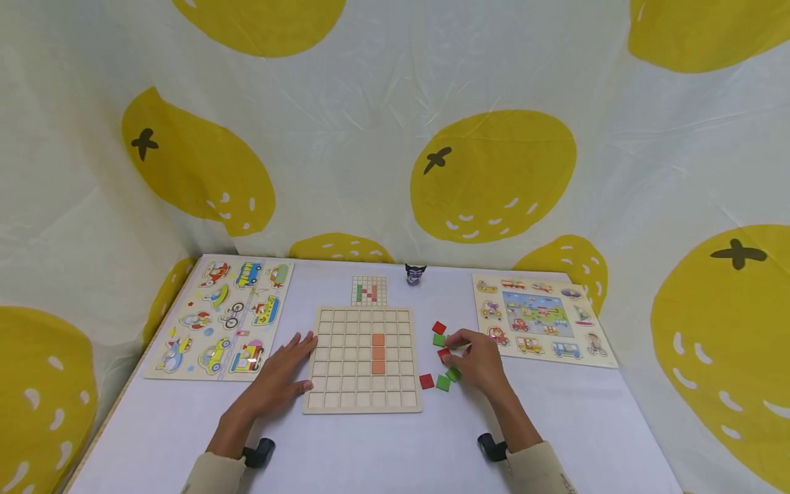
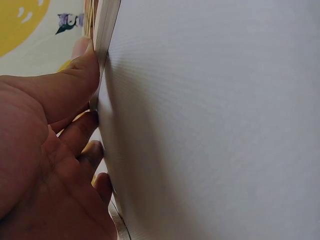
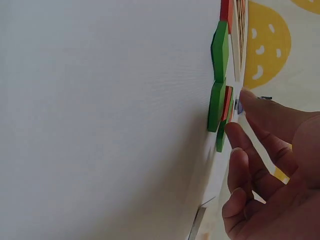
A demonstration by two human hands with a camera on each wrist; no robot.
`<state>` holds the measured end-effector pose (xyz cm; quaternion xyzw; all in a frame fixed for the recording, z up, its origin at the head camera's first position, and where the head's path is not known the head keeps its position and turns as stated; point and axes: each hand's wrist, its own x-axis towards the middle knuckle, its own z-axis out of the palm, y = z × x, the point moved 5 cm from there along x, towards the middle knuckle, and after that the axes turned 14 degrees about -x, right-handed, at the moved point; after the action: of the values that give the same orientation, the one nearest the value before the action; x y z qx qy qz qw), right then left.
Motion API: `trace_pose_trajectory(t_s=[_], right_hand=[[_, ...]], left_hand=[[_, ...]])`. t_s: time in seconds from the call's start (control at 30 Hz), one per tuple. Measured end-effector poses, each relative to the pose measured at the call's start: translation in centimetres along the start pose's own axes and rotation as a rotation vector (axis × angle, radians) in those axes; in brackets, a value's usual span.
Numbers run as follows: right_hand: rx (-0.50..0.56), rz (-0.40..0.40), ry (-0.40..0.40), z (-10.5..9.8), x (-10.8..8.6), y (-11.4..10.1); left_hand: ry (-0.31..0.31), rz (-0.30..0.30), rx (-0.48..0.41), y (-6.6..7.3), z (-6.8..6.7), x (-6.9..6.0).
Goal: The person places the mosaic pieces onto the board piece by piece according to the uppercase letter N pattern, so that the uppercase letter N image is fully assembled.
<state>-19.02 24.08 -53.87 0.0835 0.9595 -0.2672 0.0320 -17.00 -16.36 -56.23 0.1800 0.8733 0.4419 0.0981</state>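
A wooden grid board lies on the white table, with three orange tiles stacked in one column. My left hand rests against its left edge, fingers extended and thumb apart; in the left wrist view the thumb touches the board's side. Over loose square tiles right of the board, my right hand bends its thumb and index finger near a red tile and a green tile. A gap shows between those fingertips in the right wrist view, beside green tiles; whether they touch a tile is unclear.
A small patterned grid card lies behind the board, with a dark figurine to its right. Vehicle picture puzzles flank the board: one at left, one at right. A fruit-print cloth hangs behind the table.
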Motion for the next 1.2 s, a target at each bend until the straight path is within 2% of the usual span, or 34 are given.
trace_pose_trajectory(t_s=[0.3,0.63,0.87,1.2], right_hand=[[0.018,-0.006,-0.027,0.7,0.2,-0.1],[-0.073,0.003,-0.085,1.7,0.3,-0.2],[-0.085,-0.010,-0.073,1.7,0.0,-0.5],[-0.036,-0.029,-0.025,1.6,-0.4,-1.4]], left_hand=[[-0.007,-0.024,0.002,-0.2,0.1,0.1],[-0.009,-0.029,0.001,0.0,0.2,0.1],[-0.006,-0.017,0.002,-0.1,0.1,0.1],[-0.002,-0.013,0.008,-0.3,0.2,0.1]])
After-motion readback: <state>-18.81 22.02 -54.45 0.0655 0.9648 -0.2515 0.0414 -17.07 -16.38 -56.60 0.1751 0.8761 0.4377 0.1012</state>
